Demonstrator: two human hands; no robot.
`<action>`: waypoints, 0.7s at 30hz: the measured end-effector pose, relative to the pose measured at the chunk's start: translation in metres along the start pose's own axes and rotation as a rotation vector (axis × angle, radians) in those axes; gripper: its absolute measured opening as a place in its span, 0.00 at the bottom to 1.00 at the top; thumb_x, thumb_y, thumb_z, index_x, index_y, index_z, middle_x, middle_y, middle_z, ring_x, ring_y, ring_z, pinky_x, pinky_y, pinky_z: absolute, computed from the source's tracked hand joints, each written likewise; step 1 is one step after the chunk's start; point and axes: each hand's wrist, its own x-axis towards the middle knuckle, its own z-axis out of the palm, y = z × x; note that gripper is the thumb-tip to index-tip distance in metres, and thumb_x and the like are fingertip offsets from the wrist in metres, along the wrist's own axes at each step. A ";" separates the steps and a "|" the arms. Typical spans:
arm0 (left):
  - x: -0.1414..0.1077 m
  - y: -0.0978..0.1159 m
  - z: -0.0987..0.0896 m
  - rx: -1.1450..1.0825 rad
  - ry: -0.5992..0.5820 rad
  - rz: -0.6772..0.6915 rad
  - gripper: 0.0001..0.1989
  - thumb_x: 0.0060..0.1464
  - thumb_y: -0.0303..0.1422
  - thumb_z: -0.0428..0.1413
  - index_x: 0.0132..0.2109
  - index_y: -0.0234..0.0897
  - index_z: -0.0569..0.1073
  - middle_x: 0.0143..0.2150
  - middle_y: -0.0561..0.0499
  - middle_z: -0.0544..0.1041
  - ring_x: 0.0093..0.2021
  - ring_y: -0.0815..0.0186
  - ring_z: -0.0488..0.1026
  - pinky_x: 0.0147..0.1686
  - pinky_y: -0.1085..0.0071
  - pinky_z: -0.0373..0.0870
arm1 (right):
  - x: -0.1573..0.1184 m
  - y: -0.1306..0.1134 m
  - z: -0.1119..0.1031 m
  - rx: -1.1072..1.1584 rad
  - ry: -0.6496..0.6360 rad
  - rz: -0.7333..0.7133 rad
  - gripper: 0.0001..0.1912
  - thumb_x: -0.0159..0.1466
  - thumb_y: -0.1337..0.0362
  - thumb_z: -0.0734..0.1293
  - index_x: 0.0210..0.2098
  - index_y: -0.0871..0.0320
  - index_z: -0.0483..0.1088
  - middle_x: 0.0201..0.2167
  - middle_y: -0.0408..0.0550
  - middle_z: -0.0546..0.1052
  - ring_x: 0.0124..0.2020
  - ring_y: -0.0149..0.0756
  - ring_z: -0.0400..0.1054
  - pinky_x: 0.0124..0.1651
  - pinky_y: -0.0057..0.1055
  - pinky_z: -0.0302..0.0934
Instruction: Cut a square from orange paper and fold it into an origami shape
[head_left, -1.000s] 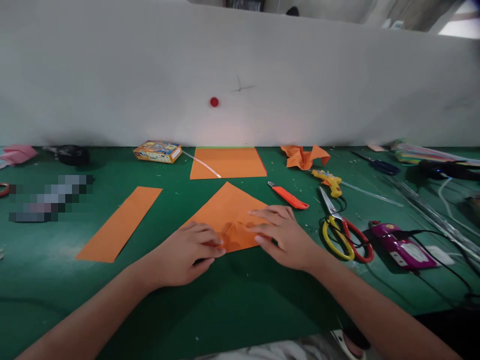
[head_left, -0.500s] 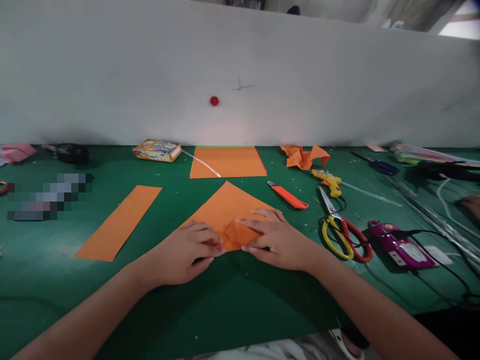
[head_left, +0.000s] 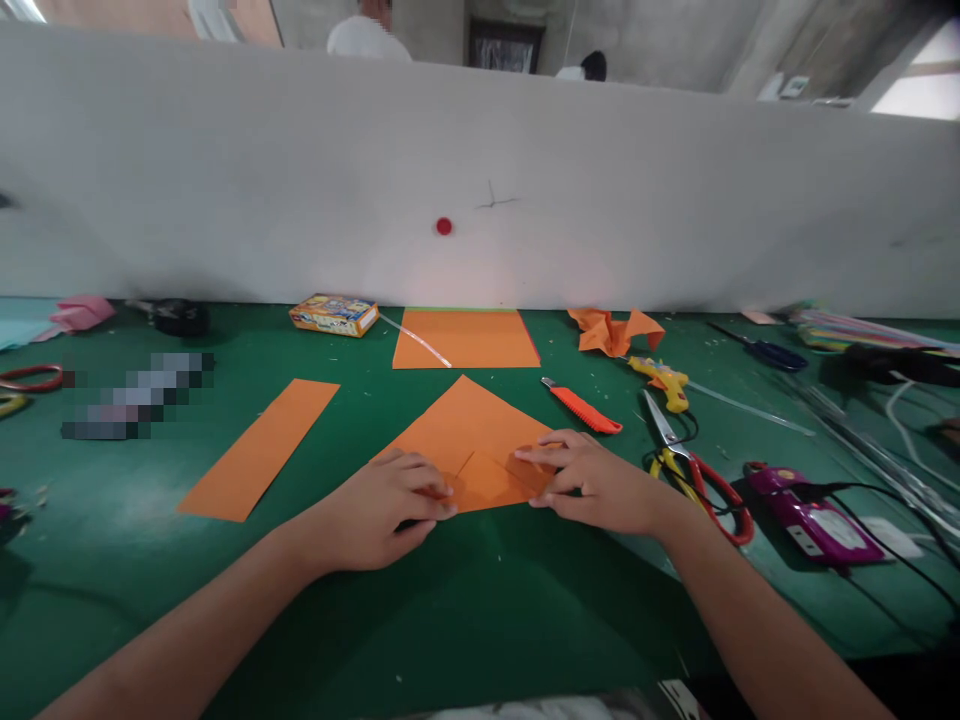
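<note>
An orange sheet (head_left: 465,420) lies on the green table with one corner pointing away from me and its near corner folded up. My left hand (head_left: 394,508) grips the near folded edge on the left, fingers and thumb close together. At the right part of the same fold, my right hand (head_left: 592,480) has its thumb at the near edge and its fingers on top of the paper. The small triangular flap shows between the two hands.
An orange strip (head_left: 262,450) lies left, a stack of orange paper (head_left: 469,340) behind. To the right are a cutter (head_left: 583,405), a yellow glue gun (head_left: 664,380), scissors (head_left: 694,465), a purple power strip (head_left: 817,515) and crumpled orange paper (head_left: 615,330). A small box (head_left: 335,314) stands back left.
My right hand has slid right along the fold, away from my left hand, and the flap between them lies flatter and shows more. The camera view has tilted up slightly.
</note>
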 end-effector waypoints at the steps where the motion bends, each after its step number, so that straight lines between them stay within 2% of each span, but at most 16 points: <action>1: 0.000 0.000 0.000 -0.001 0.004 -0.002 0.16 0.63 0.28 0.53 0.53 0.46 0.79 0.52 0.48 0.80 0.53 0.56 0.73 0.56 0.58 0.67 | 0.000 -0.001 -0.001 0.006 -0.003 -0.001 0.15 0.70 0.53 0.66 0.34 0.46 0.85 0.68 0.37 0.67 0.69 0.58 0.54 0.67 0.60 0.52; 4: -0.001 -0.001 0.001 -0.013 0.021 0.002 0.16 0.64 0.28 0.53 0.53 0.46 0.79 0.52 0.49 0.80 0.53 0.57 0.74 0.56 0.58 0.67 | 0.001 0.000 -0.001 0.026 -0.005 -0.015 0.15 0.70 0.54 0.66 0.36 0.47 0.85 0.68 0.39 0.67 0.68 0.57 0.55 0.66 0.58 0.54; 8: -0.001 0.000 0.003 -0.016 0.039 0.006 0.15 0.64 0.28 0.52 0.52 0.44 0.80 0.51 0.49 0.80 0.52 0.58 0.74 0.56 0.58 0.67 | 0.002 0.009 0.002 0.075 -0.016 -0.037 0.14 0.70 0.58 0.64 0.44 0.46 0.84 0.69 0.39 0.67 0.66 0.54 0.59 0.63 0.55 0.58; 14: 0.003 0.006 0.008 -0.002 0.077 -0.021 0.12 0.63 0.27 0.52 0.47 0.43 0.79 0.48 0.49 0.79 0.50 0.59 0.74 0.53 0.61 0.68 | 0.004 0.025 0.008 0.168 0.000 -0.022 0.12 0.69 0.58 0.66 0.40 0.46 0.84 0.66 0.40 0.70 0.66 0.52 0.59 0.65 0.53 0.57; 21: 0.006 0.008 0.013 0.023 0.092 -0.041 0.11 0.64 0.28 0.51 0.45 0.41 0.78 0.44 0.48 0.78 0.47 0.59 0.74 0.48 0.62 0.67 | 0.005 0.024 0.006 0.206 -0.014 -0.002 0.14 0.70 0.53 0.65 0.38 0.45 0.85 0.67 0.40 0.70 0.67 0.53 0.58 0.65 0.57 0.55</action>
